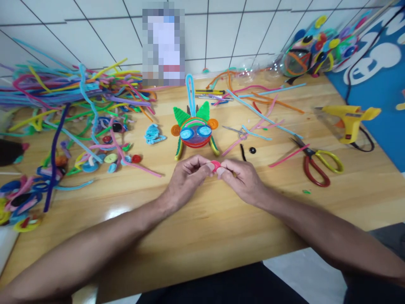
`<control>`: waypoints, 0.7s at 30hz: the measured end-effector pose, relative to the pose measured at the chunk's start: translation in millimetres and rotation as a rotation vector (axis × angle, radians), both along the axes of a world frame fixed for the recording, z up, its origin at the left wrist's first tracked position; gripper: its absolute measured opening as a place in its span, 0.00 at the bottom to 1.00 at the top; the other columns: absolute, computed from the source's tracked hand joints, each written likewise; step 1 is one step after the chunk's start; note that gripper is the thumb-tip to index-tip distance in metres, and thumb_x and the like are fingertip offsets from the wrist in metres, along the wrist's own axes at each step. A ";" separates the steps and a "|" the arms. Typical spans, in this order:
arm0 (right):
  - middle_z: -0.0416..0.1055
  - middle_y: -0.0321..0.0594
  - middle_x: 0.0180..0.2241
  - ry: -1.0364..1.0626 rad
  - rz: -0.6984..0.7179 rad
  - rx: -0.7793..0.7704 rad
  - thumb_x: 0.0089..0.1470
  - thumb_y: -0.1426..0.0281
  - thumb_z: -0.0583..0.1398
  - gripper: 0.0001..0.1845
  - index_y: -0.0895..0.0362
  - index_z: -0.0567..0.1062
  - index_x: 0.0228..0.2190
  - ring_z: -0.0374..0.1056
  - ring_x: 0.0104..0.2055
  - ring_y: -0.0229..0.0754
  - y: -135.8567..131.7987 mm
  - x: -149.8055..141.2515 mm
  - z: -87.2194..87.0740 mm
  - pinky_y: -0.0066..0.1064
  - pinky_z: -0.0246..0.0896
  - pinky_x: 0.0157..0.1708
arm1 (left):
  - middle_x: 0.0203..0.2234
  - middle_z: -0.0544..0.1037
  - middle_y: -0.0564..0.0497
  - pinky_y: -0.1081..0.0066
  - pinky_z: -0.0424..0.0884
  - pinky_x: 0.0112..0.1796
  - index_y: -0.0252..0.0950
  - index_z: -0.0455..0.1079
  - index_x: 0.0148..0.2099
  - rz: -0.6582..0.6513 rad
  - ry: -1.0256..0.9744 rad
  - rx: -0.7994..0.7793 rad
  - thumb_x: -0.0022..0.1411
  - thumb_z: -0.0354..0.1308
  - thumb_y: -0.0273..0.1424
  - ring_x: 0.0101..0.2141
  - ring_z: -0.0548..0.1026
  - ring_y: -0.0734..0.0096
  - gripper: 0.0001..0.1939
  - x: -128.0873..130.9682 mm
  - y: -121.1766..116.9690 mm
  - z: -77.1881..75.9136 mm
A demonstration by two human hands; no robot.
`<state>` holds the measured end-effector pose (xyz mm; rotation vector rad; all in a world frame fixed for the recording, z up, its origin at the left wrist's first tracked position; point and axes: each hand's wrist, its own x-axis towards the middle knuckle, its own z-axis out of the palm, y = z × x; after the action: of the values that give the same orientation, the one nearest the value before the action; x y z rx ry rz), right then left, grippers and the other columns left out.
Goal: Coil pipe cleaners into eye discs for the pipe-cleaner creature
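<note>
My left hand point(187, 177) and my right hand point(241, 179) meet over the wooden table point(209, 219), both pinching a small red pipe-cleaner coil point(215, 165) between the fingertips. Just beyond them stands a pipe-cleaner figure point(194, 131) with green ears, blue coil eyes, orange side coils and a tall blue loop on top. A short black pipe-cleaner piece point(242, 153) and a small black coil point(252, 150) lie right of the figure.
A big heap of coloured pipe cleaners point(72, 93) and several coils point(107, 158) fill the left side. Red-and-yellow scissors point(316, 162) and a yellow glue gun point(349, 120) lie at the right. Loose pipe cleaners point(259, 109) and a utility knife point(209, 91) lie behind.
</note>
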<state>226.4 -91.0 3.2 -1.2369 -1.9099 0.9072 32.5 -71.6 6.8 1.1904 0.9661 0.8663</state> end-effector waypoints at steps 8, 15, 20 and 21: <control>0.65 0.32 0.23 0.004 0.008 0.023 0.66 0.68 0.55 0.15 0.56 0.71 0.26 0.61 0.27 0.35 0.6 0.9 -1.8 0.29 0.53 0.29 | 0.23 0.76 0.53 0.73 0.64 0.27 0.35 0.76 0.32 -0.018 -0.010 0.027 0.63 0.66 0.40 0.24 0.65 0.77 0.14 2.3 0.1 5.0; 0.64 0.31 0.23 0.029 0.007 0.017 0.66 0.67 0.56 0.15 0.56 0.72 0.27 0.60 0.26 0.34 0.3 0.4 0.1 0.28 0.53 0.29 | 0.23 0.74 0.54 0.73 0.59 0.25 0.36 0.76 0.33 0.033 -0.031 0.006 0.64 0.66 0.38 0.22 0.61 0.79 0.11 0.3 -1.7 -1.8; 0.68 0.32 0.24 0.046 0.019 0.009 0.66 0.69 0.56 0.14 0.56 0.72 0.28 0.63 0.27 0.35 0.1 1.6 1.9 0.28 0.55 0.30 | 0.21 0.72 0.55 0.71 0.56 0.24 0.37 0.73 0.31 0.064 -0.054 -0.039 0.64 0.65 0.37 0.21 0.60 0.78 0.12 0.0 -0.1 -6.0; 0.68 0.32 0.24 0.050 0.021 0.008 0.66 0.69 0.56 0.14 0.56 0.73 0.28 0.63 0.28 0.34 0.1 1.7 2.1 0.28 0.56 0.31 | 0.21 0.71 0.55 0.71 0.56 0.24 0.37 0.73 0.31 0.069 -0.057 -0.043 0.64 0.65 0.37 0.21 0.60 0.78 0.12 0.1 0.4 -5.8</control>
<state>228.1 -90.9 5.3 -1.1804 -1.8884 0.9315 32.6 -71.3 0.9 1.0957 0.9791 0.9254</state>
